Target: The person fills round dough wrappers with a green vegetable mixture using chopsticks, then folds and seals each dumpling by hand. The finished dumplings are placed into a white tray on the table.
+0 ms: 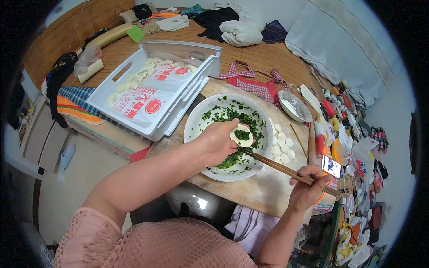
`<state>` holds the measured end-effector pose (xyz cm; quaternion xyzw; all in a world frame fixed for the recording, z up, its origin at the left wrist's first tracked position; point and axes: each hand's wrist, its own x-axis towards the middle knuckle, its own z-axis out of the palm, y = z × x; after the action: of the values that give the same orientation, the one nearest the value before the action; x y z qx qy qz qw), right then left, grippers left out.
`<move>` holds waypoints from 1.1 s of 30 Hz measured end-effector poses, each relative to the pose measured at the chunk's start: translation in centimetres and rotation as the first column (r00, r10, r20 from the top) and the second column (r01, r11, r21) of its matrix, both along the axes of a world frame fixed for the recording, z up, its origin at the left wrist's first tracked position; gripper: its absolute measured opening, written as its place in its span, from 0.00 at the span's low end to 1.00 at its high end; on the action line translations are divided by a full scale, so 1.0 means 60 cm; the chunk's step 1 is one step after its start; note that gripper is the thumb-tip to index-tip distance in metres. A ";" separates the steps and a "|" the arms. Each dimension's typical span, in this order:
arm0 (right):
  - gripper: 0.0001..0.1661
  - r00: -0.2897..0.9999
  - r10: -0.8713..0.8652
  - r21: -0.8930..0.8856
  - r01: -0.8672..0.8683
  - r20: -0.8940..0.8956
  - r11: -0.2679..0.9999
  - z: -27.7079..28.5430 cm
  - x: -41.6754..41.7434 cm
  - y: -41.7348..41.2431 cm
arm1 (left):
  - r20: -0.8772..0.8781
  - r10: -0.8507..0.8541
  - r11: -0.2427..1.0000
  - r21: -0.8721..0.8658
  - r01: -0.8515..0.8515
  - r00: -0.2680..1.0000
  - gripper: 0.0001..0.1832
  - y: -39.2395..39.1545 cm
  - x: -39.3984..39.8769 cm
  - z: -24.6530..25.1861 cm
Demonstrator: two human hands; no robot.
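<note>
Over a large white bowl (192,129) my left hand (219,139) holds a round dough wrapper (237,142). A small mound of chopped green filling (242,134) lies on the wrapper's middle. My right hand (310,184) grips a pair of wooden chopsticks (280,167), their tips just below the wrapper, over the bowl. More chopped greens (228,115) cover the bowl's inside, with some wet liquid near its front. Right of the bowl, several small flattened dough pieces (285,148) lie on the floured wooden board (234,191). The bowl hides part of that group.
A white drawer-like bin (134,125) holds a printed plastic bag and rows of folded dumplings (139,77). A dish of flour (295,106), a rolling pin (312,144), a thin stick (299,140) and a lit phone (331,166) are at right. A checked apron (251,85) lies behind.
</note>
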<state>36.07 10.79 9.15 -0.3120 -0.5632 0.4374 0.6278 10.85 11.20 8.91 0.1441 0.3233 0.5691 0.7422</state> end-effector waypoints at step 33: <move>0.42 0.999 0.047 -0.049 -0.048 -0.027 0.998 -0.024 0.011 -0.015 | -0.093 0.002 1.000 -0.028 -0.005 0.996 0.20 -0.014 -0.009 0.020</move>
<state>36.73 9.91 7.69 -0.3086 -0.5512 0.4700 0.6165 10.33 10.34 10.13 0.1593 0.3657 0.5586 0.7273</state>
